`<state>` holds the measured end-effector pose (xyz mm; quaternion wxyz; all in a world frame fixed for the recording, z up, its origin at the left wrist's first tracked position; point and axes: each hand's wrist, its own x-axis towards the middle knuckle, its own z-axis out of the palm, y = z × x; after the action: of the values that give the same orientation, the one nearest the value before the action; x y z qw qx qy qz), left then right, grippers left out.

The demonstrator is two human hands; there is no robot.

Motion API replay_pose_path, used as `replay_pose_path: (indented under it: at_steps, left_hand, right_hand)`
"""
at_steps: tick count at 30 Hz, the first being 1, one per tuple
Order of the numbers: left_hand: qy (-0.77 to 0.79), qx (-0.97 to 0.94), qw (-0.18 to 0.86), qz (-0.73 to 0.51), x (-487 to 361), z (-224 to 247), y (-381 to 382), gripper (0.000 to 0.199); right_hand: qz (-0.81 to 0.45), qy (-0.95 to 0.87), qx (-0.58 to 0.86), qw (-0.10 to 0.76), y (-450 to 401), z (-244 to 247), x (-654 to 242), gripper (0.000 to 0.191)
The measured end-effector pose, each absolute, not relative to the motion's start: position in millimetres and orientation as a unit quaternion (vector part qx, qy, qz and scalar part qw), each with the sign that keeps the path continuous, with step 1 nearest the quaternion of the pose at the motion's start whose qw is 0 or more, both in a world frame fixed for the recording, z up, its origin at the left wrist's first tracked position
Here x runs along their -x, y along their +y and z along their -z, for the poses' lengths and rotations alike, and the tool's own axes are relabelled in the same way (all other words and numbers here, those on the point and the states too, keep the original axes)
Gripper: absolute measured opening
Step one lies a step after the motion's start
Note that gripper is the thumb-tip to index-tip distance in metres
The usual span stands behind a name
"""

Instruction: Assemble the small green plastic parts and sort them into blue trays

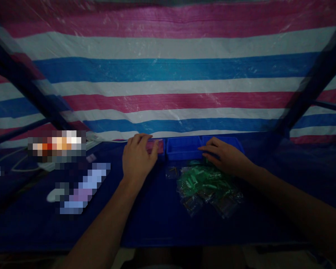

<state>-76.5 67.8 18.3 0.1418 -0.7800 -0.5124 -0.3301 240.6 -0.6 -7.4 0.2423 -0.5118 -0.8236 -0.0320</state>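
My left hand point(137, 156) rests over the left blue bin, its thumb apart from its bent fingers. Pink packets point(154, 145) show in that bin between thumb and fingers; I see none gripped. My right hand point(222, 152) hovers by the front of the right blue bin point(234, 142), fingers stretched to the left and slightly apart. Between the two stands the middle blue bin point(183, 147). Just below my right hand lies a pile of small clear and green plastic packets point(205, 183). A single clear packet point(172, 172) sits left of the pile.
On the left of the dark blue table point(156, 228) are a blurred-out flat object point(85, 188), a white rounded object point(56, 194) and white cables point(19, 164). A striped plastic sheet point(168, 71) hangs behind, with dark frame posts point(305, 89) at both sides.
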Motion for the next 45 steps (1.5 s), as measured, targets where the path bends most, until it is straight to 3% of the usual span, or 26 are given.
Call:
replay_pose_path:
  at_steps: [8,11,17,21,26,32,40,45]
  left_hand:
    - [-0.649,0.742,0.106,0.126,98,-28,103,0.059]
    - [-0.677,0.730,0.049,0.082,91,-35,112,0.076]
    - [-0.717,0.693,-0.044,0.060,76,-47,123,0.104]
    - [-0.733,0.673,-0.072,0.062,69,-50,131,0.111]
    - [-0.733,0.671,-0.103,0.045,63,-51,139,0.112]
    - [-0.705,0.696,-0.115,0.069,68,-47,136,0.096]
    - [-0.651,0.733,-0.033,0.196,75,-51,124,0.070]
    - [-0.588,0.734,0.007,0.341,76,-70,106,0.072]
  right_hand:
    - [0.033,-0.831,0.513,0.215,-1,9,-240,0.034]
    - [0.041,-0.831,0.516,0.206,-1,10,-239,0.035]
    - [0.040,-0.829,0.517,0.209,-2,10,-238,0.034]
    - [0.041,-0.825,0.523,0.207,-3,11,-239,0.035]
    - [0.039,-0.825,0.524,0.209,-3,12,-239,0.036]
    - [0.039,-0.825,0.526,0.203,-5,9,-237,0.036]
    - [0.038,-0.827,0.525,0.200,-4,9,-238,0.038]
    - [0.037,-0.825,0.527,0.201,-3,11,-239,0.038]
